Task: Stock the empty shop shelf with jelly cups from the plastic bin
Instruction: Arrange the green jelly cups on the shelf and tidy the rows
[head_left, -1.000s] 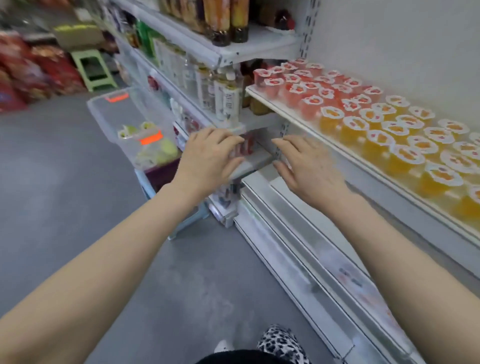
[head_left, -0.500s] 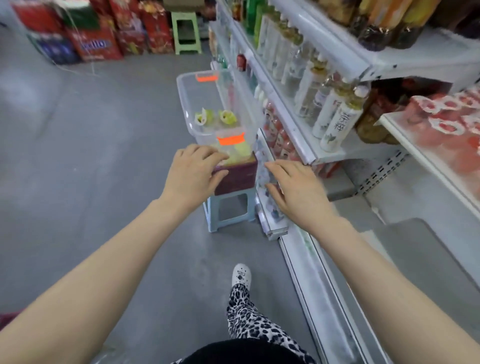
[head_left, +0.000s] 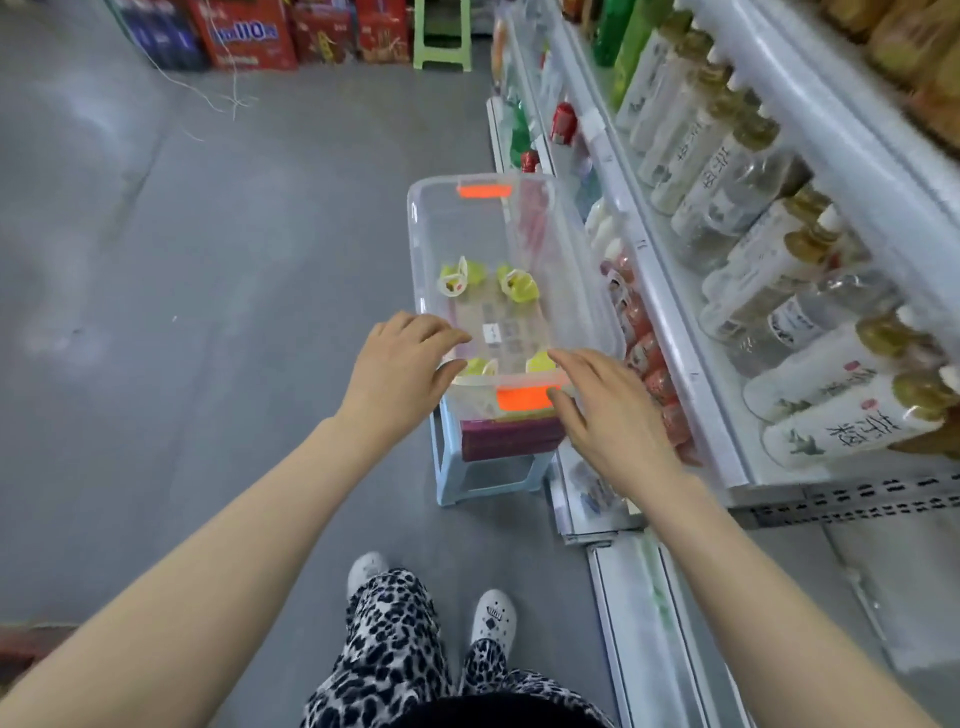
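Observation:
A clear plastic bin (head_left: 423, 244) with orange handle clips stands on a pale blue stool (head_left: 457, 483) beside the shelving. Several yellow-green jelly cups lie on its floor: one (head_left: 456, 277) at the left, one (head_left: 519, 283) at the right, and two more near the front wall (head_left: 540, 362). My left hand (head_left: 402, 371) hovers over the bin's near left corner, fingers relaxed and empty. My right hand (head_left: 605, 415) is above the near right corner, fingers spread, holding nothing. The shelf with stocked cups is out of view.
Shelves of tall drink bottles (head_left: 810, 332) run along the right, with small red packs (head_left: 654, 374) on a lower shelf. A green stool (head_left: 441, 47) and red boxes (head_left: 244, 36) stand at the far end of the grey floor. My feet (head_left: 488, 618) are below.
The view has swung left and down from the shelf of stocked cups to the bin. Both hands moved from the shelf edge to just over the bin's near end.

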